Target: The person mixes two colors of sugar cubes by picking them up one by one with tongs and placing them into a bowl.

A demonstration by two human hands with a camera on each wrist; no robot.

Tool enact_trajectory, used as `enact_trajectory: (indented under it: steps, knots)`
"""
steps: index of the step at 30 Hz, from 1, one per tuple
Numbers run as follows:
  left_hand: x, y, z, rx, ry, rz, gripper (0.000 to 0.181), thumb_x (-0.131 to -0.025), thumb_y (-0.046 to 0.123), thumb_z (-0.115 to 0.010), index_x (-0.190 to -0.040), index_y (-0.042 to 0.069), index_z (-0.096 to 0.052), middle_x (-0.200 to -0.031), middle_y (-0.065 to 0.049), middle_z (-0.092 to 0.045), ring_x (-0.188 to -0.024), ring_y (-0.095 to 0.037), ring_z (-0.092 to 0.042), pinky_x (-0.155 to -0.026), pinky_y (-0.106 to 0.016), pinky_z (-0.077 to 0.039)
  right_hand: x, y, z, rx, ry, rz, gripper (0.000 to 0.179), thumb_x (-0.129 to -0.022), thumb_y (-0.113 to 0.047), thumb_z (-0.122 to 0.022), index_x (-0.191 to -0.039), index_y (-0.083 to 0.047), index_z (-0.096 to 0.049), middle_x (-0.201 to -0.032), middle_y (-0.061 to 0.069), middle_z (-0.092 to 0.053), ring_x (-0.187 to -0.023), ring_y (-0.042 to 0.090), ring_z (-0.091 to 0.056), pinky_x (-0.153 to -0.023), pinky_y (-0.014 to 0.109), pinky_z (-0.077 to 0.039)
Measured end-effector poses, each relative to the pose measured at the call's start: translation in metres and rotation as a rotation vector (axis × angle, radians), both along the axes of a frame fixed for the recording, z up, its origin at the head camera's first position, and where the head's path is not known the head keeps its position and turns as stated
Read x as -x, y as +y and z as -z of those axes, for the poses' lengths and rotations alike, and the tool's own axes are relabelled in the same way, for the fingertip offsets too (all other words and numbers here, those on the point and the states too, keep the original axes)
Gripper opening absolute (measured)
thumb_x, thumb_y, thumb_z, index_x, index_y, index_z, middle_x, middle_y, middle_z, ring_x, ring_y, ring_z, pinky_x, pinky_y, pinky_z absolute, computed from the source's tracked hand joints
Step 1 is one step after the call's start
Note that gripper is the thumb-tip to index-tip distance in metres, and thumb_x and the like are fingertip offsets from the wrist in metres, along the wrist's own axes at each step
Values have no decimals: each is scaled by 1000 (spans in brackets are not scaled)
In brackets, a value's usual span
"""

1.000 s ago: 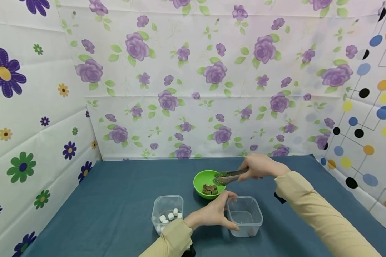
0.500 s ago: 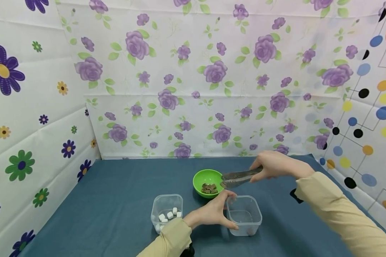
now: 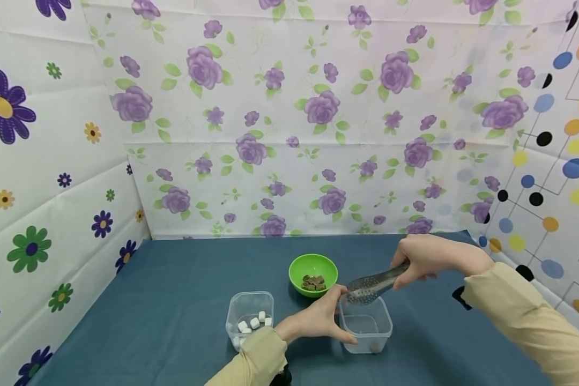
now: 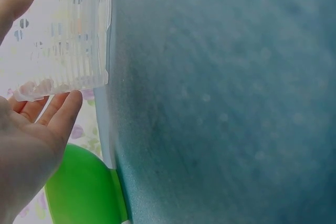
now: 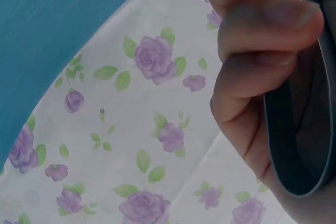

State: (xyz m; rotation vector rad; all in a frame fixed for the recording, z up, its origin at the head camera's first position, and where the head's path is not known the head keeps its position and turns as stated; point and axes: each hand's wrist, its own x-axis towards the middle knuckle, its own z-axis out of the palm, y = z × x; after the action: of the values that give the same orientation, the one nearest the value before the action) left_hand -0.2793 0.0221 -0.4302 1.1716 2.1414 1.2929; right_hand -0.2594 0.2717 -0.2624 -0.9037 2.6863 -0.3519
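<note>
In the head view my right hand [image 3: 424, 257] grips metal tongs [image 3: 373, 285], their perforated tips hanging over the back left part of a clear plastic container [image 3: 366, 343]. The bent end of the tongs [image 5: 294, 177] curves behind the curled fingers in the right wrist view. My left hand [image 3: 316, 319] holds that container at its left side, thumb toward the front and fingers at the back corner. A faint brownish spot shows low in its front right corner. Just behind stands a green bowl [image 3: 301, 264] with several brown cubes [image 3: 313, 283] in it.
Left of the left hand, a second clear container [image 3: 236, 305] holds several white cubes [image 3: 254, 323], partly hidden by the sleeve. A dark blue cloth [image 3: 183, 300] covers the table. Flower-printed sheets [image 3: 289, 118] rise behind and to the left, a dotted one to the right.
My right hand has moved the tongs from over the green bowl rightward and toward me, above the clear container. The left hand stays in place on the container.
</note>
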Motion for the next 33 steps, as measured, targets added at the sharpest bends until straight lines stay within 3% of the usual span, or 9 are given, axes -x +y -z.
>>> enact_trajectory:
  steps: [8, 13, 22, 33]
  knots:
    - [1, 0, 2, -46, 45, 33, 73, -77, 18, -74, -133, 11, -26, -130, -4, -31, -116, -21, -37, -89, -24, -39, -5, -5, 8, -120, -20, 13, 9, -72, -35, -75, -70, -28, -71, -41, -8, -48, -31, 7, -42, -42, 24, -45]
    - [1, 0, 1, -42, 61, 35, 74, -77, 19, -74, -133, 8, -26, -129, -8, -33, -114, -21, -39, -88, -24, -40, -7, -13, 16, -202, -5, 26, 25, -70, -31, -76, -51, -26, -61, -38, -6, -44, -30, 6, -38, -37, 24, -40]
    - [0, 1, 1, -33, 53, 28, 74, -77, 20, -74, -132, 12, -26, -129, -5, -33, -116, -21, -38, -88, -24, -39, -7, -30, 29, -300, 11, 53, 26, -64, -26, -80, -47, -21, -61, -38, -4, -47, -33, 11, -42, -37, 26, -37]
    - [1, 2, 1, -36, 46, 30, 75, -77, 21, -74, -134, 11, -26, -130, -4, -33, -119, -22, -37, -90, -25, -38, -11, -45, 32, -416, 55, 50, 31, -62, -23, -81, -42, -20, -57, -36, -3, -44, -32, 10, -41, -35, 26, -37]
